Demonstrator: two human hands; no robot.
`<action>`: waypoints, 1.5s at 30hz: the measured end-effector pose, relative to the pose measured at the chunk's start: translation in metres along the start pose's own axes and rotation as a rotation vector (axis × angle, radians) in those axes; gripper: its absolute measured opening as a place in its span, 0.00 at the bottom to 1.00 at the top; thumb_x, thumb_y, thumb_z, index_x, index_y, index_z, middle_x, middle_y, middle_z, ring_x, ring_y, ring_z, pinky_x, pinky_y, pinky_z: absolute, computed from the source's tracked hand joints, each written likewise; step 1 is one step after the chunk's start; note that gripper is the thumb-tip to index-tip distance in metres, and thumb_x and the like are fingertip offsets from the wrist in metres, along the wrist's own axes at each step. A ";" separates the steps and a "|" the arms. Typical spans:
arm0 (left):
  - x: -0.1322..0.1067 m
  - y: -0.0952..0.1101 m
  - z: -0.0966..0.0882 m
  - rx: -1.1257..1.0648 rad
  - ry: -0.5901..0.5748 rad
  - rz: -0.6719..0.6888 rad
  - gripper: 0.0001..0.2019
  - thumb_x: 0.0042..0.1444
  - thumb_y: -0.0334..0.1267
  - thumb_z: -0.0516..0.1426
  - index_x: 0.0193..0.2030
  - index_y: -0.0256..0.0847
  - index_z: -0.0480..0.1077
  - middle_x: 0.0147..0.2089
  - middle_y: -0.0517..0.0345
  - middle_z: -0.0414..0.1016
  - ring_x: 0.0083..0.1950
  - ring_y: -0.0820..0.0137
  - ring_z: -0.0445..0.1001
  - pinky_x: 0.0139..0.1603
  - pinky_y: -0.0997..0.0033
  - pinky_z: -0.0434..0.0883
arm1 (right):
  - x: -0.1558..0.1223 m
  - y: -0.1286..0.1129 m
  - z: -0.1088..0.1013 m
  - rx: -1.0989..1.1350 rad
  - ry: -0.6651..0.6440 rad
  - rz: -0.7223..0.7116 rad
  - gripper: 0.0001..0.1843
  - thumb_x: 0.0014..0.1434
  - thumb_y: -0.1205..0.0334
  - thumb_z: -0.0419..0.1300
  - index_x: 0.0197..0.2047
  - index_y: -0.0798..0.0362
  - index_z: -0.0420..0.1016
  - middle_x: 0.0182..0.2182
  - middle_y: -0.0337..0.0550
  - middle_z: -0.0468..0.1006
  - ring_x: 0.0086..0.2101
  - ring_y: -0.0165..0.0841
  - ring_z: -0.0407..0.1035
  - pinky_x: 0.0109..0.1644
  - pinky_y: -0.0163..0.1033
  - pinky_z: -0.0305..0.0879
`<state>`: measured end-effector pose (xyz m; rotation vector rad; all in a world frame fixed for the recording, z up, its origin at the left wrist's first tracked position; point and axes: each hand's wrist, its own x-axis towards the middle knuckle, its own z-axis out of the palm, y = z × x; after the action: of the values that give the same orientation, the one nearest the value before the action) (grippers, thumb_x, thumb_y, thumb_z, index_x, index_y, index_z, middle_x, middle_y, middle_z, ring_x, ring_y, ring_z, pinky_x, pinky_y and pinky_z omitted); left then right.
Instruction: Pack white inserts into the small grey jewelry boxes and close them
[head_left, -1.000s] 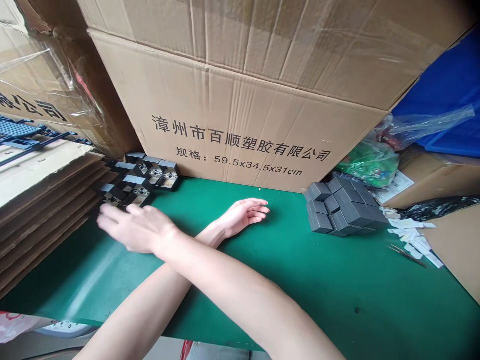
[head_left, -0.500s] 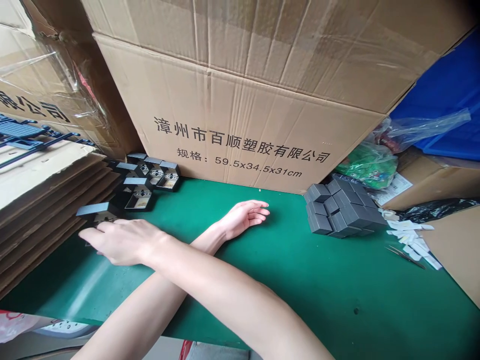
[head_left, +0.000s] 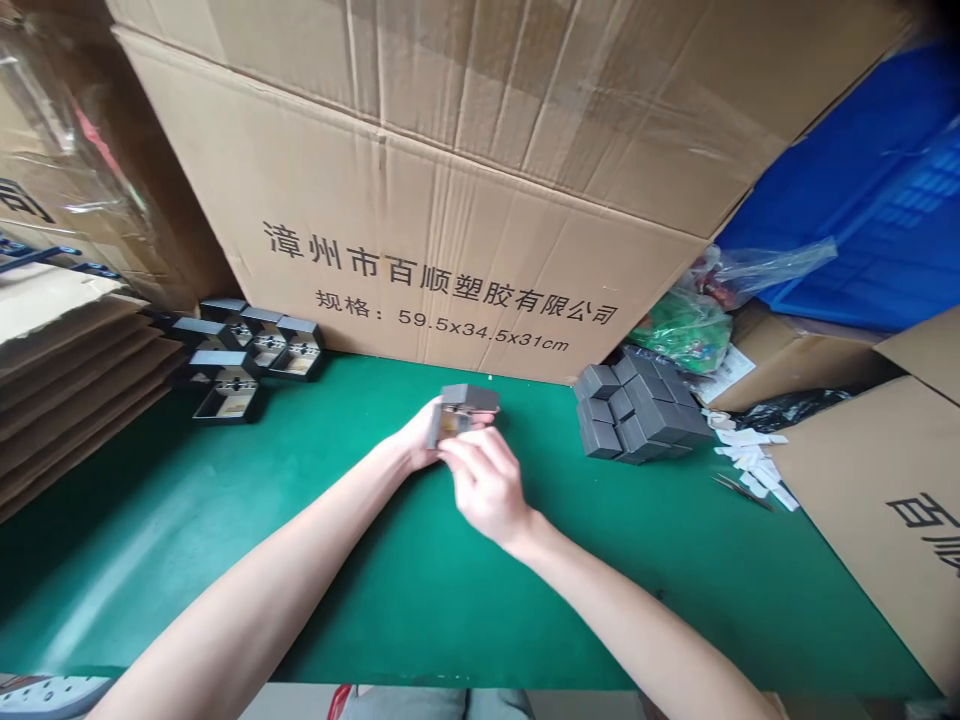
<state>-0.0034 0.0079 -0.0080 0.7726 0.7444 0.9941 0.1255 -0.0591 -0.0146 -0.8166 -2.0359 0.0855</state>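
A small dark grey hinged box (head_left: 466, 399) with its lid raised is held over the middle of the green table. My left hand (head_left: 421, 436) is wrapped around it from the left and behind, fingertips showing on its right side. At the box's front lower edge, the closed fingers of my right hand (head_left: 489, 488) grip it and hide part of the inside. Similar boxes with raised lids, such as the nearest open box (head_left: 229, 392), stand in a group to the left. A block of closed grey boxes (head_left: 643, 405) is stacked to the right.
A big printed carton (head_left: 420, 210) forms a wall behind the table (head_left: 390, 600). Stacked cardboard sheets (head_left: 75, 400) lie at left. White slips (head_left: 754, 460) and tweezers (head_left: 739, 490) lie right, near a bagged green bundle (head_left: 686, 335) and a blue crate (head_left: 855, 200).
My right hand has come from the far left to the middle with an open box, and my arms are no longer crossed. My left hand has closed around that box. The view has turned right.
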 end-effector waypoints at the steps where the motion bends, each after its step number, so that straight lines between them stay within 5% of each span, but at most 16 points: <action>1: 0.001 0.001 0.000 -0.023 0.010 -0.006 0.12 0.64 0.44 0.58 0.39 0.38 0.79 0.39 0.50 0.84 0.42 0.65 0.82 0.47 0.66 0.77 | -0.010 0.016 -0.014 -0.033 0.012 0.038 0.11 0.70 0.66 0.56 0.47 0.50 0.81 0.38 0.48 0.81 0.39 0.38 0.75 0.46 0.46 0.75; 5: 0.001 0.002 0.007 -0.054 -0.009 -0.017 0.10 0.64 0.40 0.60 0.47 0.39 0.79 0.52 0.49 0.83 0.54 0.65 0.80 0.58 0.67 0.74 | -0.028 0.049 -0.043 -0.105 0.055 0.182 0.11 0.70 0.65 0.56 0.45 0.51 0.82 0.36 0.49 0.80 0.38 0.38 0.74 0.44 0.44 0.73; 10: -0.006 0.000 0.012 0.023 -0.103 -0.006 0.17 0.64 0.42 0.62 0.58 0.44 0.76 0.59 0.49 0.80 0.55 0.65 0.78 0.54 0.67 0.74 | -0.024 0.054 -0.036 -0.051 -0.046 0.168 0.10 0.69 0.66 0.58 0.44 0.52 0.83 0.37 0.47 0.81 0.39 0.37 0.71 0.45 0.42 0.72; 18: -0.011 0.003 0.017 0.087 0.003 -0.060 0.24 0.55 0.34 0.70 0.59 0.46 0.75 0.50 0.51 0.84 0.49 0.67 0.81 0.52 0.69 0.76 | -0.019 0.055 -0.037 0.016 -0.053 0.149 0.10 0.70 0.63 0.58 0.47 0.53 0.82 0.39 0.47 0.82 0.40 0.36 0.72 0.49 0.42 0.73; 22: -0.009 0.005 0.015 0.090 -0.002 -0.024 0.19 0.53 0.36 0.71 0.53 0.43 0.80 0.49 0.49 0.85 0.47 0.66 0.82 0.50 0.71 0.77 | -0.015 0.049 -0.037 0.084 0.028 0.161 0.12 0.69 0.62 0.57 0.51 0.52 0.79 0.46 0.49 0.81 0.46 0.36 0.75 0.52 0.41 0.74; 25: -0.008 0.007 0.012 0.094 -0.008 -0.009 0.17 0.53 0.37 0.71 0.51 0.42 0.81 0.48 0.49 0.85 0.44 0.66 0.82 0.47 0.72 0.78 | -0.015 0.047 -0.036 0.127 0.082 0.219 0.13 0.69 0.61 0.55 0.53 0.52 0.76 0.50 0.51 0.77 0.44 0.33 0.75 0.45 0.37 0.75; 31: -0.007 0.008 0.009 0.117 0.017 -0.017 0.16 0.55 0.38 0.70 0.51 0.41 0.80 0.49 0.49 0.85 0.47 0.65 0.83 0.49 0.72 0.79 | -0.016 0.047 -0.035 0.218 0.157 0.340 0.10 0.68 0.58 0.56 0.49 0.53 0.73 0.40 0.44 0.75 0.29 0.26 0.68 0.31 0.32 0.69; 38: -0.009 0.005 0.009 0.180 -0.019 0.010 0.27 0.49 0.35 0.73 0.57 0.45 0.76 0.50 0.50 0.84 0.49 0.60 0.83 0.53 0.64 0.78 | -0.016 0.048 -0.036 0.330 0.016 0.499 0.12 0.69 0.57 0.55 0.52 0.51 0.71 0.36 0.38 0.75 0.24 0.23 0.65 0.29 0.32 0.63; 45: -0.009 0.002 0.007 0.260 -0.033 0.042 0.30 0.48 0.34 0.73 0.60 0.46 0.75 0.53 0.51 0.82 0.49 0.63 0.80 0.50 0.67 0.77 | -0.011 0.051 -0.041 0.390 0.085 0.669 0.10 0.67 0.57 0.54 0.47 0.52 0.71 0.24 0.32 0.69 0.22 0.26 0.60 0.29 0.34 0.58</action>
<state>-0.0018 -0.0012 -0.0012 1.0309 0.8416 0.9298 0.1875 -0.0356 -0.0171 -1.1826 -1.5191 0.7806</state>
